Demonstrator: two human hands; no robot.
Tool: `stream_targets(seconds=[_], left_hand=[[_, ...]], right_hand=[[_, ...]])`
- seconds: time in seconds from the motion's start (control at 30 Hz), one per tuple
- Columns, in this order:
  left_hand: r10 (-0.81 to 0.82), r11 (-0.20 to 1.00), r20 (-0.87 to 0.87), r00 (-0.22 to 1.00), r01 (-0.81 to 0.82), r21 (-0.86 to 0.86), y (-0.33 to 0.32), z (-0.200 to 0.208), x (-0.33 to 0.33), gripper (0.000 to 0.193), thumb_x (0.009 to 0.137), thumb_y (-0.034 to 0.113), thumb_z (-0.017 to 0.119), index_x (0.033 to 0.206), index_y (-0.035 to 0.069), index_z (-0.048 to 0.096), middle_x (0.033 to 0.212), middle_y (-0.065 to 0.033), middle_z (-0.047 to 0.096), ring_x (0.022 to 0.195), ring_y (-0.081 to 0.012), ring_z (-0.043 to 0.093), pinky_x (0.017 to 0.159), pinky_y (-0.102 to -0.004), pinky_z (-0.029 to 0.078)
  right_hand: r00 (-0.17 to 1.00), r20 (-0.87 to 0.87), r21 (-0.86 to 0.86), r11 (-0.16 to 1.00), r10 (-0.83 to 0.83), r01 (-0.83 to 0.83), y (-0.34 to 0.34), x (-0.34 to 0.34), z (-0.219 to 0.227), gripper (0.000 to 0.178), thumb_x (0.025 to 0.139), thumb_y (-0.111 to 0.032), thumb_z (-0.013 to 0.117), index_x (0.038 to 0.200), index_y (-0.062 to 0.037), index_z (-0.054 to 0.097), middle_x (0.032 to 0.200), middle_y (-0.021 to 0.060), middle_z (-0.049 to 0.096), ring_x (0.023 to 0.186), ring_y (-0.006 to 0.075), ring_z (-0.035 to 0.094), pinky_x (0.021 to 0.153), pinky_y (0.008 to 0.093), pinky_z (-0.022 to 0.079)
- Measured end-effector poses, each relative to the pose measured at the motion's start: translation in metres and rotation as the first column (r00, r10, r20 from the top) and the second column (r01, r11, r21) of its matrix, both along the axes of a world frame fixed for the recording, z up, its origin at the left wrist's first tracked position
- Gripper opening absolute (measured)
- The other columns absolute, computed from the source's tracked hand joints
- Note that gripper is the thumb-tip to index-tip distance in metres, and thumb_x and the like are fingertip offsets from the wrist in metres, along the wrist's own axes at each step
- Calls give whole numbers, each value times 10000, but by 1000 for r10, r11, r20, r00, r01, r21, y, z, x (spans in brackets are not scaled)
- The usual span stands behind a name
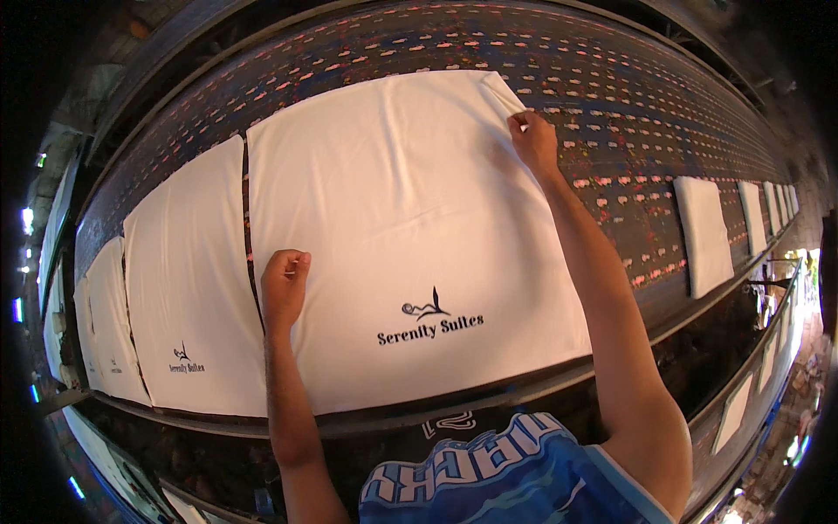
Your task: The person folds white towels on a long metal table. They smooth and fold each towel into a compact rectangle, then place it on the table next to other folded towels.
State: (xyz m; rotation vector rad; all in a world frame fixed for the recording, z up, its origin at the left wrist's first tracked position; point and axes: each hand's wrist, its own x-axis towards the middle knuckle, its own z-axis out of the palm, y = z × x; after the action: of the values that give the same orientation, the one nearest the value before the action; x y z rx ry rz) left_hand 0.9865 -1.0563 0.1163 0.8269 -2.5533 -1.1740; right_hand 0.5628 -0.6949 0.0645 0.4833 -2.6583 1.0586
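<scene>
A large white cloth [393, 210] with a dark printed emblem and lettering near its front edge lies spread in front of me. Slight creases run across its middle, and its far right corner is turned over. My right hand [534, 140] reaches to the far right edge and pinches the fabric just below that corner. Above the cloth's left side is my left hand [286, 278], fingers curled and thumb against them. No fabric is bunched up at it. A narrow gap separates this cloth from a second printed white cloth [188, 271] on the left.
The long dark table [637, 218] carries rows of pinkish and pale marks. More printed white cloths [106, 323] lie farther left. To the right, several folded white cloths [704, 236] sit along the near edge. A rail [454, 397] runs along the front, close to my body.
</scene>
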Motion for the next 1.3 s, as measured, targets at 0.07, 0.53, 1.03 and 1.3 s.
stream_targets(seconds=[0.07,0.53,1.03,1.3], left_hand=[[-15,999,3,1000,15,-46,4,-7,-17,230,1032,239,753,1033,14,705,1032,-79,715,861,-188,695,767,-341,574],[180,858,56,982,-129,-497,-189,-66,-144,94,924,153,763,971,73,777,1100,-177,725,1055,-361,707,941,-455,571],[123,832,276,953,52,-552,-304,-92,-307,422,1033,186,679,1440,75,668,1440,-224,660,1390,-411,577,1183,-486,445],[294,955,-59,954,-296,-32,-300,-33,-265,309,1029,223,741,1263,22,763,956,-112,789,759,-158,755,703,-288,642]], right_hand=[[998,-38,8,999,42,-42,-19,-46,-18,236,928,-246,775,1060,-50,785,1058,170,791,976,362,758,848,453,591],[993,19,126,985,-121,117,-38,-182,-16,347,993,-358,687,1187,-86,779,1140,196,783,1073,394,746,933,500,576],[703,712,-18,999,-8,29,18,-275,-52,301,966,-301,706,1004,-16,797,828,68,763,566,138,612,510,323,465],[805,486,-629,776,340,53,-1,-217,-3,302,1017,-308,712,1050,-13,765,1037,140,809,808,136,740,661,233,560]])
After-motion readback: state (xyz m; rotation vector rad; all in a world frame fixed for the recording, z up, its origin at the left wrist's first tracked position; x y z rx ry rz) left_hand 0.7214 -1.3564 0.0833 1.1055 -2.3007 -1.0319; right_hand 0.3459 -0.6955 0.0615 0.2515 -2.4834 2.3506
